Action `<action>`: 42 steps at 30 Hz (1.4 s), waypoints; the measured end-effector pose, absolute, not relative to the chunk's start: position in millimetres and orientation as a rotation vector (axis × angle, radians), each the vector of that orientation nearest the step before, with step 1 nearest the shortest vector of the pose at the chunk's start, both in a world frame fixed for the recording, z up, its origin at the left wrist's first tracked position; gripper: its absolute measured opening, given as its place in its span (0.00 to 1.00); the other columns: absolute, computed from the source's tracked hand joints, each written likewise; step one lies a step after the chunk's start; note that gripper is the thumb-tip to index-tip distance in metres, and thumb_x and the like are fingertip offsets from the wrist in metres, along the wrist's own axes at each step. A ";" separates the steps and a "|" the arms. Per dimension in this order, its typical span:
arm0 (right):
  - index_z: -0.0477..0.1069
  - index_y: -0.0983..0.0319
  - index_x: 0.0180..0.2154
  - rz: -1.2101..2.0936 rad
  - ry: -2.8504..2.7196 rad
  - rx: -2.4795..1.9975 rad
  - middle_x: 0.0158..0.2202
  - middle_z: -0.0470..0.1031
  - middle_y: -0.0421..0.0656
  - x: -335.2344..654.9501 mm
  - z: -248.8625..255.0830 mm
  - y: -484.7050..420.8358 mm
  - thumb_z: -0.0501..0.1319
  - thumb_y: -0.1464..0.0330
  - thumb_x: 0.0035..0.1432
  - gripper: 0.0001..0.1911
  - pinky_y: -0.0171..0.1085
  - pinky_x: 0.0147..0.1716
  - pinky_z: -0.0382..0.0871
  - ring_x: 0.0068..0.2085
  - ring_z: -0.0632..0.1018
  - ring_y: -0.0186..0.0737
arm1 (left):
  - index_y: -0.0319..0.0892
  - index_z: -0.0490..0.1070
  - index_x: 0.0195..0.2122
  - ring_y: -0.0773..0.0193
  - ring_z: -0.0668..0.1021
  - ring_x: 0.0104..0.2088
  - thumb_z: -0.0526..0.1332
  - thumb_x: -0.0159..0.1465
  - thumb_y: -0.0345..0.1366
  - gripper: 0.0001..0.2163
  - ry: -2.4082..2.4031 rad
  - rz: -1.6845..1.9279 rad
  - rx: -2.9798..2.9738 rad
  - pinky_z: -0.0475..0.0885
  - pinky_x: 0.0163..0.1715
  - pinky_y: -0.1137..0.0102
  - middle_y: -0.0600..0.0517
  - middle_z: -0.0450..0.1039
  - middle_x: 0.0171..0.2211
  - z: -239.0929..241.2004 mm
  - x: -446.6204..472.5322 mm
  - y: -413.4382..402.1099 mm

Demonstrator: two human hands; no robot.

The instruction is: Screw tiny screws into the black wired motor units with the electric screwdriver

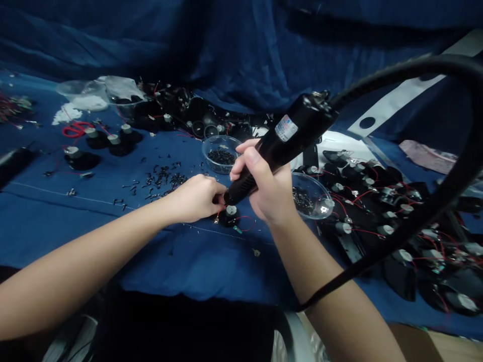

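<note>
My right hand (pixel 269 188) is wrapped round a black electric screwdriver (pixel 290 136), tilted with its tip down to the left. That tip meets the fingertips of my left hand (pixel 198 196), which are pinched together; what they hold is hidden. Just below the tip sits a small black part with a grey-white motor (pixel 231 210) on top. A red wire (pixel 247 221) loops from it, and a small green board (pixel 237 230) lies beside it on the blue cloth.
Loose black screws (pixel 162 178) are scattered left of centre. Clear bowls (pixel 209 143) of screws stand behind and right of my hands. Wired motor assemblies (pixel 388 230) crowd the right side; several more (pixel 90 136) stand at left. A thick black cable (pixel 458 166) arcs over the right.
</note>
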State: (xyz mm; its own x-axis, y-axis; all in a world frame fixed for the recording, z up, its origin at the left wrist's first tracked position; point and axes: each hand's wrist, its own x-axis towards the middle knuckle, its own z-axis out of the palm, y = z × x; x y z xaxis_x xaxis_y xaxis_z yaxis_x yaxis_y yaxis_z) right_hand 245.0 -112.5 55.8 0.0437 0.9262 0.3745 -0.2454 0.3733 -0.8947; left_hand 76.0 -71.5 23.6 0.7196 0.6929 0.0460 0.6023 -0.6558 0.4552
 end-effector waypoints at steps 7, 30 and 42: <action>0.78 0.57 0.37 1.055 -1.177 -0.737 0.28 0.75 0.35 245.1 53.6 -114.5 0.73 0.53 0.59 0.16 0.37 0.33 0.74 0.29 0.76 0.32 | 0.41 0.77 0.30 0.61 0.79 0.32 0.68 0.60 0.30 0.02 0.919 0.292 2.520 0.68 0.35 0.68 0.52 0.80 0.31 21.6 76.9 -71.2; 0.76 0.57 0.33 1.068 -1.230 -0.712 0.28 0.73 0.36 242.5 68.5 -123.8 0.74 0.56 0.59 0.14 0.39 0.37 0.75 0.30 0.74 0.33 | 0.41 0.76 0.34 0.62 0.81 0.33 0.63 0.62 0.29 0.03 0.727 0.353 2.571 0.72 0.35 0.69 0.51 0.81 0.33 26.6 73.2 -73.0; 0.75 0.56 0.38 1.125 -1.318 -0.787 0.31 0.76 0.37 245.1 63.9 -126.6 0.73 0.55 0.57 0.15 0.42 0.41 0.78 0.33 0.77 0.36 | 0.40 0.78 0.45 0.52 0.83 0.47 0.65 0.64 0.36 0.10 0.753 0.310 2.543 0.77 0.49 0.62 0.44 0.82 0.46 28.9 67.3 -75.4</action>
